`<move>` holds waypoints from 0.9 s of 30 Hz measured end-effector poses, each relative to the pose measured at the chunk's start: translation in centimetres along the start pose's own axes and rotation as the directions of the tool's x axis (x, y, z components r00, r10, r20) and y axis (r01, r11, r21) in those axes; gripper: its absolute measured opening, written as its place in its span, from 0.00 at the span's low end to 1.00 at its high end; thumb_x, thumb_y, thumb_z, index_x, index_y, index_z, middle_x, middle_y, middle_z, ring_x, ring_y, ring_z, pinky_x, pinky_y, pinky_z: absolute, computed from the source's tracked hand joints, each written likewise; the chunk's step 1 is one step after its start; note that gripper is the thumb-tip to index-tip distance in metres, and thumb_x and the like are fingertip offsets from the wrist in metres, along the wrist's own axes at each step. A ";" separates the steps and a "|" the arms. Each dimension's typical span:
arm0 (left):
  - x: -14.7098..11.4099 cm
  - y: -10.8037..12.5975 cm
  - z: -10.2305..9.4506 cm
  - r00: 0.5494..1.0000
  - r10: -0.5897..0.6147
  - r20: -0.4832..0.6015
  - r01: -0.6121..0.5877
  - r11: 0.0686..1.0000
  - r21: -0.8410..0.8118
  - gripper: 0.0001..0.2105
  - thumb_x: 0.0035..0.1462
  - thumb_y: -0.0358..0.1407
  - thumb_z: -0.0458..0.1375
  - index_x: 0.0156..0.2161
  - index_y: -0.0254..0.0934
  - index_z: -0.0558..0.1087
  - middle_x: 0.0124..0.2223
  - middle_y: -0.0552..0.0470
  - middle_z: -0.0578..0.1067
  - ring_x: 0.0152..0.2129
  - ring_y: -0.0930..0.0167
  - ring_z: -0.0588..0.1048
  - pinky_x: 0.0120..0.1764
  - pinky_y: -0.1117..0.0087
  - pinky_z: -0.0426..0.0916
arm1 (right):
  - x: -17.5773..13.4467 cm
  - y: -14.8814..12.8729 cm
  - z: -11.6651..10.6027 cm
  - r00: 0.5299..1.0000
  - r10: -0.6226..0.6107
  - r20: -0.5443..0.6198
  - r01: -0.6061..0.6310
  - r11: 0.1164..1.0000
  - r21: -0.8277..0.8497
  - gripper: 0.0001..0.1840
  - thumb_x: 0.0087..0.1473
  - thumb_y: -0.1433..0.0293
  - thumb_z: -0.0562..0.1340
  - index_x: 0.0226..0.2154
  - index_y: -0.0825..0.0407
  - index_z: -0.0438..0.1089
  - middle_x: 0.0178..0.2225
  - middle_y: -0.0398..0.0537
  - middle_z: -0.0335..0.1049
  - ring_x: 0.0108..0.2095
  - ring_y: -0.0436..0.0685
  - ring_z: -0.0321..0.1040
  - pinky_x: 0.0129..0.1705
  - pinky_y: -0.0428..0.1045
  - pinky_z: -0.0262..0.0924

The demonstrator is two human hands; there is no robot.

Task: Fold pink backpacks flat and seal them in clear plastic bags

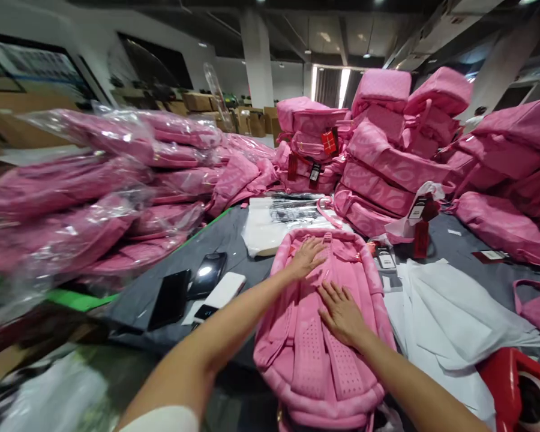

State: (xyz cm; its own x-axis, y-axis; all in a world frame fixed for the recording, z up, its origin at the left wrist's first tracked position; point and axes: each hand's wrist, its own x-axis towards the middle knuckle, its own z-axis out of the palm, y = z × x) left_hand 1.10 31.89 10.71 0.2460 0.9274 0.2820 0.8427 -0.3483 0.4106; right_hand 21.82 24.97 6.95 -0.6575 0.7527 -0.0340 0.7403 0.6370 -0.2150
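Note:
A pink backpack [310, 360] lies in front of me with its padded straps facing up. My left hand [306, 258] rests flat on its upper part, fingers spread near the top loop. Lower and to the right, my right hand [341, 313] lies open on the straps, fingers pointing up and left. Neither hand is closed around anything. Just beyond the backpack's top is a stack of white plastic bags [263, 225]. A hang tag [386, 258] lies by its upper right side.
Plastic-wrapped pink bags [117, 138] are heaped on the left. More pink backpacks [387, 168] are piled at the back and right. Dark phones [170, 297] and a white power bank [225, 289] lie left. White sheets [454, 312] and a red tape dispenser [506, 384] sit right.

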 end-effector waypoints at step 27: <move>-17.1 9.3 -4.2 0.876 -0.020 0.483 0.161 0.954 -0.253 0.12 0.62 0.38 0.52 0.35 0.38 0.77 0.40 0.47 0.76 0.41 0.64 0.72 0.49 0.66 0.68 | -2.9 -2.0 -3.3 0.486 -0.753 -0.445 0.531 0.658 -0.533 0.17 0.67 0.78 0.53 0.54 0.61 0.69 0.46 0.58 0.74 0.41 0.60 0.67 0.37 0.52 0.65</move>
State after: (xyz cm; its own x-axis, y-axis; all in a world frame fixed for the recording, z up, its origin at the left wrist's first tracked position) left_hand 2.74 12.20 13.32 0.4297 0.8849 -0.1799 0.7222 -0.2172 0.6567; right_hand 22.77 22.05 10.66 -0.8139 -0.0398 0.5796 0.2126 0.9080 0.3610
